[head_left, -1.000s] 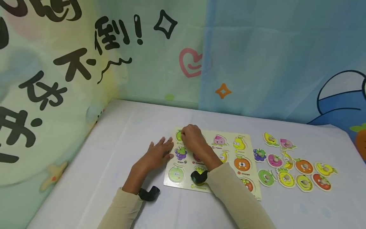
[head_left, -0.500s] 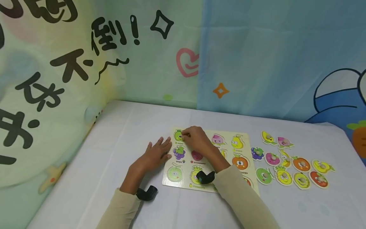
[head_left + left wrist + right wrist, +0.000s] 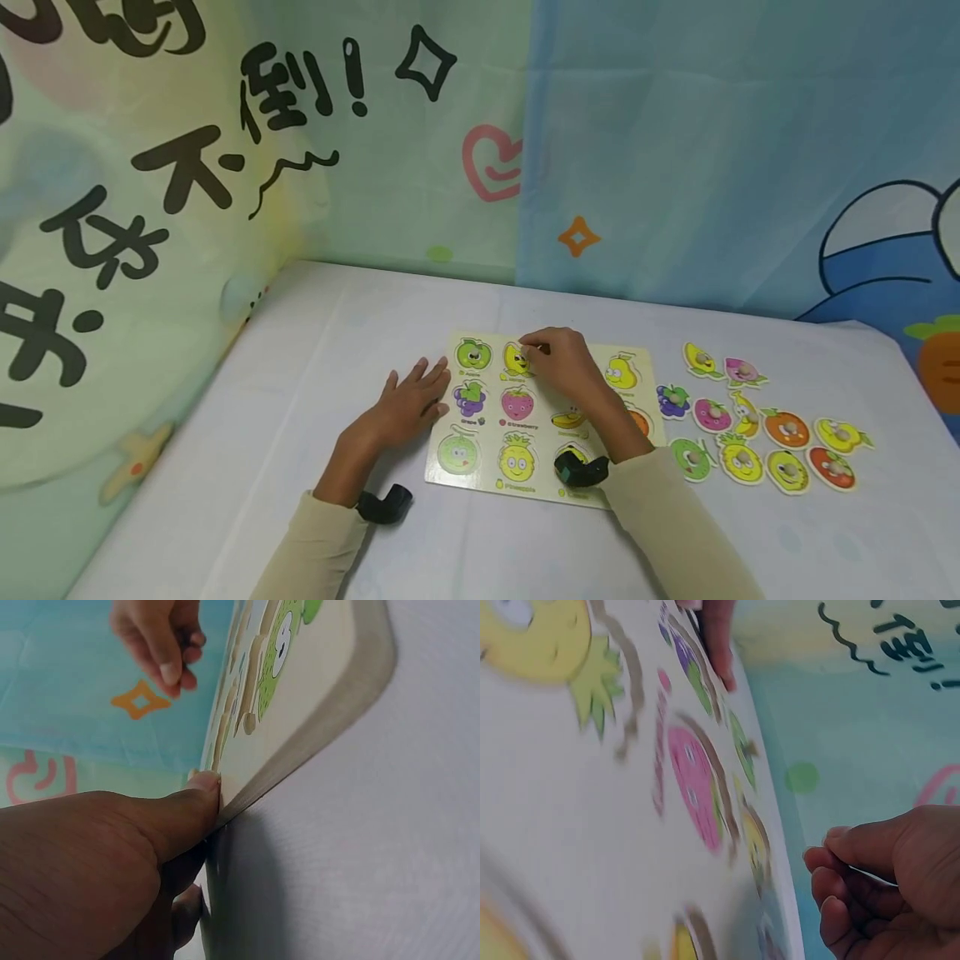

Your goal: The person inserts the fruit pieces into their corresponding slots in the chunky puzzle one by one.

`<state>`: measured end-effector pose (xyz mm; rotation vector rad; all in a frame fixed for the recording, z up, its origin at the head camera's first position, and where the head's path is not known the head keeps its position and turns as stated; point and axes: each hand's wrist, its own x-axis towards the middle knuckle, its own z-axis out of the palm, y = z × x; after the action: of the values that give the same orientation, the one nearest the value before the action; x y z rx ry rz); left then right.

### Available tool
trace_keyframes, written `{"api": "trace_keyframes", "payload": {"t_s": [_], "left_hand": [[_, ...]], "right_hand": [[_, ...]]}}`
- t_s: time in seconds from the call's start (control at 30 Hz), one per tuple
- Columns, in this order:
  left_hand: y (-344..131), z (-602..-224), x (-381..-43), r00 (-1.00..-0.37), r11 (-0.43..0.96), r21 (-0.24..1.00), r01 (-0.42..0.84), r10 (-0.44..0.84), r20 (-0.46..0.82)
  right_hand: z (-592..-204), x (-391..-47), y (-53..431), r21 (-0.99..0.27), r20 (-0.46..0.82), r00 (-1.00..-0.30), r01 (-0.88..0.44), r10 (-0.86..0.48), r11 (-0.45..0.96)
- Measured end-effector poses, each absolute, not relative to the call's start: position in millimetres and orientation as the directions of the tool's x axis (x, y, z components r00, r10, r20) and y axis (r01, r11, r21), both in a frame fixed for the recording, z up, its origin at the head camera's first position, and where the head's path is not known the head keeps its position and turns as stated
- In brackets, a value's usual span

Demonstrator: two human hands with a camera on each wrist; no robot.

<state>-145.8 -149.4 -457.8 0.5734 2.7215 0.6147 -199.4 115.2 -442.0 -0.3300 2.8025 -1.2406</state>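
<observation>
A cream fruit puzzle board (image 3: 487,486) lies on the white table. My left hand (image 3: 401,407) rests at its left edge with fingers spread; in the left wrist view the thumb (image 3: 187,810) touches the board's rim. Above the board's top row is my right hand (image 3: 566,362), fingers curled and thumb meeting the index fingertip, nothing visible between them in the right wrist view. It is nearest the yellow mango picture (image 3: 516,359) and covers the peach spot. The green apple (image 3: 474,354) shows at the upper left, above the grapes (image 3: 470,399) and beside the strawberry (image 3: 517,403).
Several loose knobbed fruit pieces lie right of the board, among them a peach (image 3: 743,372), a purple grape piece (image 3: 673,402), a banana (image 3: 746,414), an orange (image 3: 787,428) and a pineapple (image 3: 741,461). A printed cloth backdrop (image 3: 675,167) stands behind the table.
My right hand has moved right, from the apple to beyond the mango picture. The apple, strawberry and pineapple spots are now uncovered. My left hand stays in place.
</observation>
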Motion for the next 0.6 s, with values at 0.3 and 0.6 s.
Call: {"api": "trace_keyframes", "payload": {"t_s": [0.3, 0.6], "left_hand": [[-147, -458, -146, -0.881, 0.832, 0.46, 0.31, 0.434, -0.191], [-147, -459, -146, -0.879, 0.833, 0.458, 0.312, 0.436, -0.193]], "right_hand": [[-439, -192, 161, -0.755, 0.043, -0.986, -0.138, -0.162, 0.641], [-440, -186, 204, -0.757, 0.075, -0.995, -0.104, -0.072, 0.645]]}}
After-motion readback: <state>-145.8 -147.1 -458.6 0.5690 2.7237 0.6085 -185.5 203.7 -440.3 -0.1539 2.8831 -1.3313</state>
